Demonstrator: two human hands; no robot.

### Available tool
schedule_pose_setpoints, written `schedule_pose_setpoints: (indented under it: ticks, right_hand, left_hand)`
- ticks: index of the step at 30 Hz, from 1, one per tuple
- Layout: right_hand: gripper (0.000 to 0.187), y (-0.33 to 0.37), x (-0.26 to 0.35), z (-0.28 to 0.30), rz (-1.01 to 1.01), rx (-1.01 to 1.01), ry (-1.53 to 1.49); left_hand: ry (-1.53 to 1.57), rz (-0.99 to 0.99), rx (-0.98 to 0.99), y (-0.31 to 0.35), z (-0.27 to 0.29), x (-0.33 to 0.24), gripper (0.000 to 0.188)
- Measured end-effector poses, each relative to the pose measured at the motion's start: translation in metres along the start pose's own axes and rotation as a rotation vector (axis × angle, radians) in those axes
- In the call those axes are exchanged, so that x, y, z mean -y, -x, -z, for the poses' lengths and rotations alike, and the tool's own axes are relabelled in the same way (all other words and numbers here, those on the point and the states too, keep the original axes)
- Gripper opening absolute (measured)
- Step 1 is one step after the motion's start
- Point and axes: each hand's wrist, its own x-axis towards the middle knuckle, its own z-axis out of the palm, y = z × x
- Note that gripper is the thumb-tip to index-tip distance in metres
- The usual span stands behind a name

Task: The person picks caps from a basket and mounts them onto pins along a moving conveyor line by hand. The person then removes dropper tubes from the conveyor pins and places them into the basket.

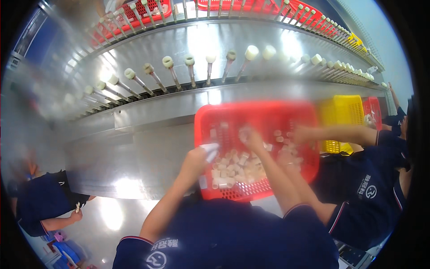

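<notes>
Steel counter [114,163]; basket [200,134], co-worker's arm [347,133] reaching in; left hand [194,159] grasps something white [210,152]; right hand [253,140] blurred, grip can't be told.

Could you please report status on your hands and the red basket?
Left hand holding white cloth-like item. Right hand over red basket, grip blurred. Small white pieces inside. Co-worker's hand also there.

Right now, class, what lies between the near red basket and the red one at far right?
In the head view, a yellow basket stands there; a co-worker's forearm crosses its near side.
</notes>
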Motion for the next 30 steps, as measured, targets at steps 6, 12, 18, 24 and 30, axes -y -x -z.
schedule_pose_setpoints:
  ticks: [6,12,18,24,30]
  right_hand:
    - [0.036,-0.043,0.149,0.059,-0.343,-0.12,-0.857]
    - [0.025,-0.155,0.284,0.109,0.173,-0.081,-0.012]
    - [0.012,-0.248,0.267,0.053,0.321,-0.088,0.495]
    - [0.026,-0.272,0.284,0.06,-0.075,0.255,0.398]
    - [0.029,-0.177,0.28,0.044,-0.148,-0.432,-0.274]
  left_hand:
    - [-0.442,0.01,0.309,-0.029,-0.086,0.047,0.014]
    - [-0.367,0.072,0.349,0.016,-0.087,0.069,0.019]
    - [-0.293,-0.168,0.423,0.01,0.008,0.075,0.015]
    - [1.003,0.529,0.488,0.029,0.104,0.074,0.031]
    - [1.537,0.823,0.443,0.037,0.128,0.101,0.034]
